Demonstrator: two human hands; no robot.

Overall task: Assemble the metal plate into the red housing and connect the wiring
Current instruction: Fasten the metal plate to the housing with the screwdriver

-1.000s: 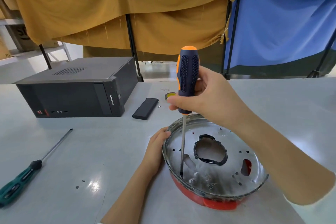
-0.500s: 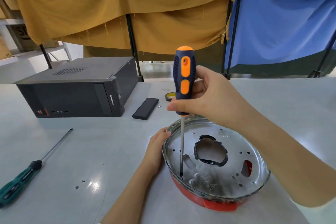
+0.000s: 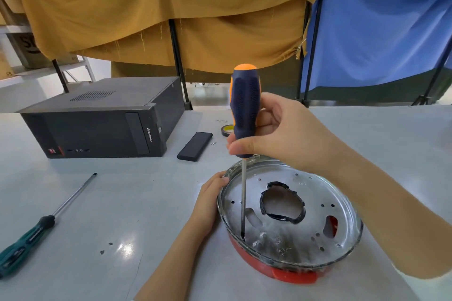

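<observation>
A shiny round metal plate (image 3: 288,222), perforated and with a ragged central hole, sits in the red housing (image 3: 276,269) on the pale surface (image 3: 122,203). Nearby lie a green-handled screwdriver (image 3: 36,230), a black computer case (image 3: 102,120) and a tape roll (image 3: 227,129). The right hand (image 3: 281,137) grips an upright orange-and-navy screwdriver (image 3: 244,110), tip on the plate; the left hand (image 3: 208,200) holds the housing's rim.
</observation>
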